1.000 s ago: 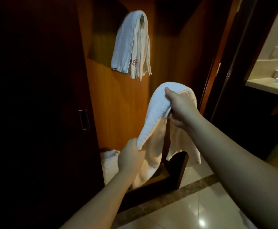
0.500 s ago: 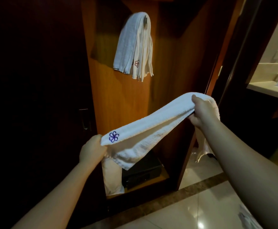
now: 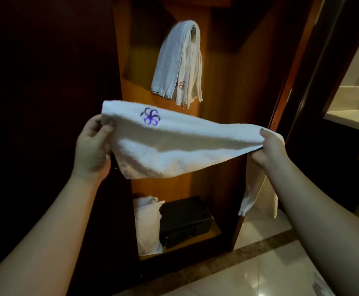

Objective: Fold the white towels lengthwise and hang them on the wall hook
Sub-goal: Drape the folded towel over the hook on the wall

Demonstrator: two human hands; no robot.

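Towel (image 3: 174, 150) being stretched for lengthwise folding.
Left hand (image 3: 93, 148) and right hand (image 3: 268, 148) are pinching opposite ends; edges should be aligned, tension even.

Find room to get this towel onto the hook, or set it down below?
Hook crowded: hung towels cover it, only its right side bare. Shelf below crowded too: pillow and black box fill it, leaving a strip right of the box. Both hands grip the towel.

White towel (image 3: 174, 146) between the hands has a purple-blue flower emblem; hung towels (image 3: 177, 63) above the hands are white, one with a red-brown emblem. Cabinet panel (image 3: 223, 103) behind is orange-brown wood; black box (image 3: 185, 218) below.
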